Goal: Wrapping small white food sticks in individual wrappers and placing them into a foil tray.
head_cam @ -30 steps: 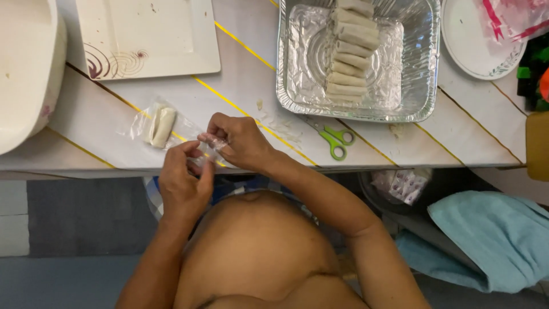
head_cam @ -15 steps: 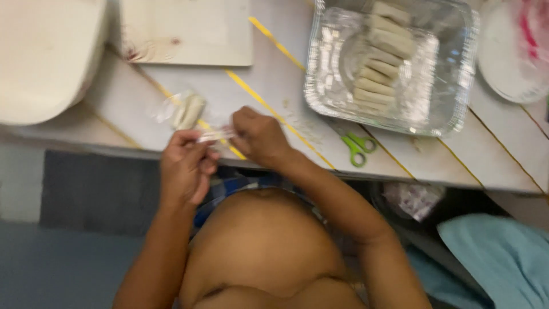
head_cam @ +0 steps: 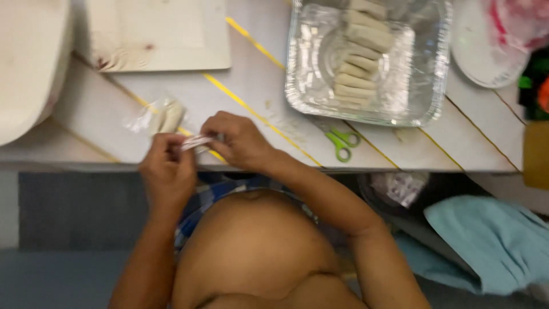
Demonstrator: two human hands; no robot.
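Both hands pinched shut on a small clear wrapper (head_cam: pixel 195 141) at the tabletop (head_cam: pixel 400 146) edge: left hand (head_cam: pixel 168 171), right hand (head_cam: pixel 240 140). Risk: thin film could slip or tear, dropping off the edge. Wrapped roll (head_cam: pixel 166 116) lay just beside.

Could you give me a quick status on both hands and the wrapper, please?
Left hand and right hand both pinch the small clear wrapper. Wrapped pale piece lies beside them. Nothing in the way.

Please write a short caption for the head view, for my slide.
Both hands, left hand and right hand, pinch a small clear wrapper at the table edge.
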